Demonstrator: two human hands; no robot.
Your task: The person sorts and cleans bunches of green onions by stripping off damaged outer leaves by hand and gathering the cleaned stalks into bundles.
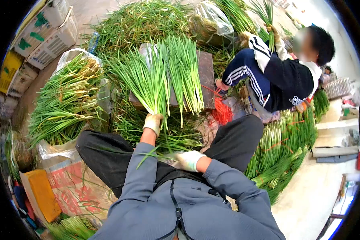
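Observation:
My left hand (153,123), in a pale work glove, is closed round the stem ends of a bunch of garlic chives (146,82). The leaves fan away from me over a low dark board (206,80). Beside it on the board lies a second bunch of chives (187,76), stems toward me. Over my lap, my gloved right hand (188,161) is closed and slightly blurred, with loose green leaves (158,155) at its fingertips. Its inner fingers are partly hidden.
A large heap of chives (142,24) lies behind the board, and a full bag of chives (68,100) stands left. Red ties (221,111) lie right of the board. Tied bundles (280,146) line the right. Another person (286,76) sits there holding chives. Crates (48,40) stack at left.

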